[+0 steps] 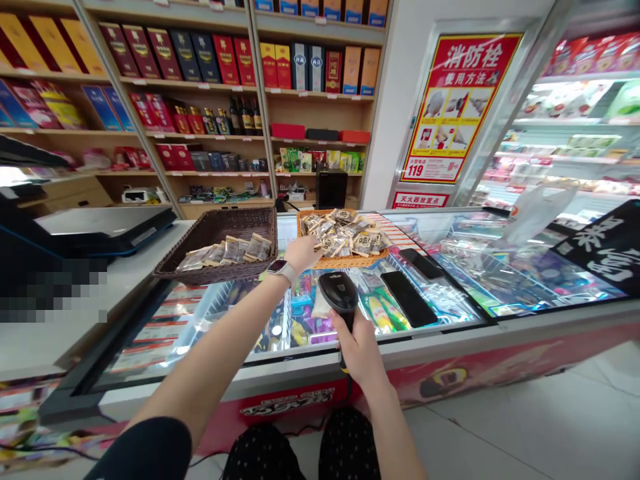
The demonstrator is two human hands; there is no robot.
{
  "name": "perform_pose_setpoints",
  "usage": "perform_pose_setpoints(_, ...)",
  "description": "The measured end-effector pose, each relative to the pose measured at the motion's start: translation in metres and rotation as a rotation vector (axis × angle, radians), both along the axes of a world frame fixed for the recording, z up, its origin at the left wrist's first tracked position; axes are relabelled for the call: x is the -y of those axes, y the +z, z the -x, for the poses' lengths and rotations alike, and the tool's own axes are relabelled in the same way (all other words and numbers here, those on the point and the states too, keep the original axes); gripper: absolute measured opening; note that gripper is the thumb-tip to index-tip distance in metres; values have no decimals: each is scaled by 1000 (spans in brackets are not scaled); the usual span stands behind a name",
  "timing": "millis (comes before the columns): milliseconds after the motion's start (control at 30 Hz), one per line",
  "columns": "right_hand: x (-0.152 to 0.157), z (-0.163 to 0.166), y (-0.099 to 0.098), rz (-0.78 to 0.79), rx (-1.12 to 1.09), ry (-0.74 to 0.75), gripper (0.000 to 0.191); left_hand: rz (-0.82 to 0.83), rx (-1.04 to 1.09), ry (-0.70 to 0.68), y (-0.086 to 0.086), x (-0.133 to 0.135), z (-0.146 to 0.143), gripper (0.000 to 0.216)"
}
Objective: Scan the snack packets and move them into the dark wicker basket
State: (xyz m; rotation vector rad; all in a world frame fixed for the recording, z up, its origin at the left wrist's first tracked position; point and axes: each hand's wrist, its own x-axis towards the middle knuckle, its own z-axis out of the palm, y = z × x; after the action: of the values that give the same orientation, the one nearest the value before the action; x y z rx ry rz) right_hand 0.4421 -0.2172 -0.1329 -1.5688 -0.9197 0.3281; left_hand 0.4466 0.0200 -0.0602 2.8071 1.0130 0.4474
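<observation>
My left hand (pixel 303 253), with a watch on the wrist, reaches into an orange wicker basket (pixel 350 261) heaped with several small snack packets (pixel 345 233); its fingers close on a packet at the basket's near left corner. My right hand (pixel 361 347) grips the handle of a black barcode scanner (pixel 339 293), held upright over the glass lid of a chest freezer (pixel 450 293). A dark brown wicker basket (pixel 220 233) to the left holds a row of similar packets (pixel 230 251).
Two black phones (pixel 409 297) lie on the freezer glass right of the scanner. A black till screen (pixel 95 230) stands on the counter at left. Shelves of boxed goods fill the back wall; a red fire-hose poster (pixel 457 107) and a chilled cabinet stand at right.
</observation>
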Motion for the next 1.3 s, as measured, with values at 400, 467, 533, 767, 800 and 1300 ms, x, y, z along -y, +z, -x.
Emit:
perform_pose_setpoints(400,9,-24,-2,85,-33,-17,42,-8,-85,-21,-2,-7,-52,31)
perform_pose_setpoints(467,10,-24,4,90,-32,4,41,-83,-75,-1,6,0,-48,26)
perform_pose_setpoints(533,10,-24,12,86,-23,30,40,-130,-32,27,17,6,-42,25)
perform_pose_setpoints(767,6,-21,28,29,25,63,38,143,494,39,41,-3,23,14)
perform_pose_setpoints(800,6,-20,29,28,13,70,40,261,601,30,37,-5,37,16)
perform_pose_setpoints(1300,-16,31,18,79,-135,207,40,1207,1178,88,-83,8,134,69)
